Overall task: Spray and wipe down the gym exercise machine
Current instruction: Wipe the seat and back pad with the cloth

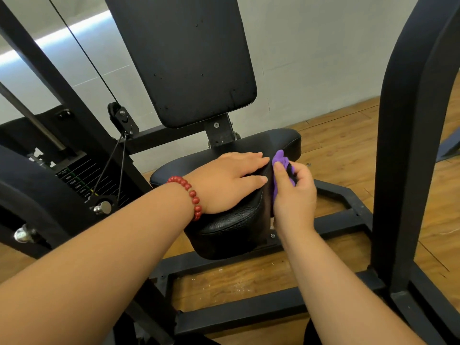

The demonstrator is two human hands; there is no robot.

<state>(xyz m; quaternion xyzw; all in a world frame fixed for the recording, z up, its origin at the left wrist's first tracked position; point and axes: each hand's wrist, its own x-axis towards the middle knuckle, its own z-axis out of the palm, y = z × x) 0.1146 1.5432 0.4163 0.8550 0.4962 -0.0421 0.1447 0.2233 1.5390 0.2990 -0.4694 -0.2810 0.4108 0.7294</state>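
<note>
Both forearms are bare right up to the near edge of view. The left wrist wears a bracelet [191,195] of round, glossy dark-red beads in a single row. The nails on the left hand [229,180] and right hand [293,197] are short and plain

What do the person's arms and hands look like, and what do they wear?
Both arms are bare, with no sleeves or gloves. The left hand has a bracelet of round red beads at its wrist. The right hand wears nothing; no rings show.
</note>
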